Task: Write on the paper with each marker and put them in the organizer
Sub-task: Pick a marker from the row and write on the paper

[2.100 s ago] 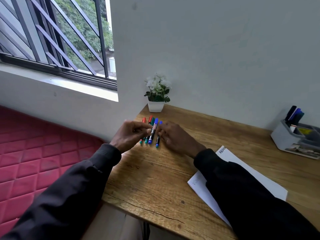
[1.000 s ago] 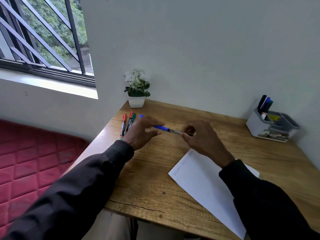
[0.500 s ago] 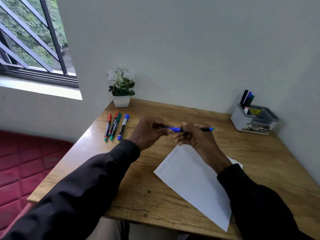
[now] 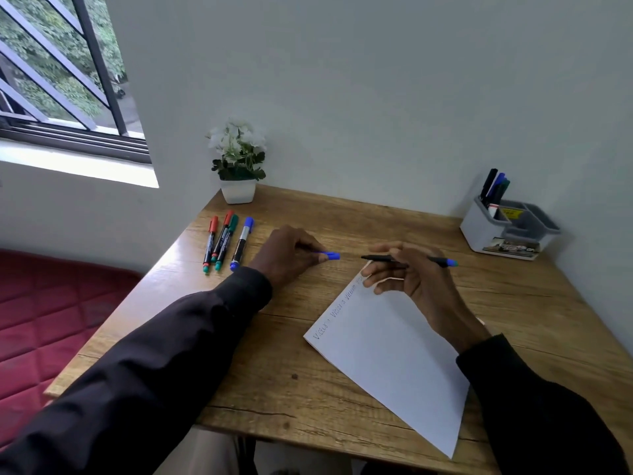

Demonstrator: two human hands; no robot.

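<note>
Blue marker [image 4: 380, 258] uncapped: left hand [image 4: 287, 257] pinches cap [image 4: 330, 256], right hand [image 4: 416, 282] grips marker body above paper [image 4: 387, 354] top corner, hands apart. Next, likely: turn tip down, write beside existing words. Four markers [image 4: 241, 243] wait desk left; organizer [image 4: 479, 231] far right

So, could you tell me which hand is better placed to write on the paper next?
The right hand, I'd say: it grips the uncapped marker over the far corner of the paper. The left hand only pinches the blue cap, off the sheet.
</note>
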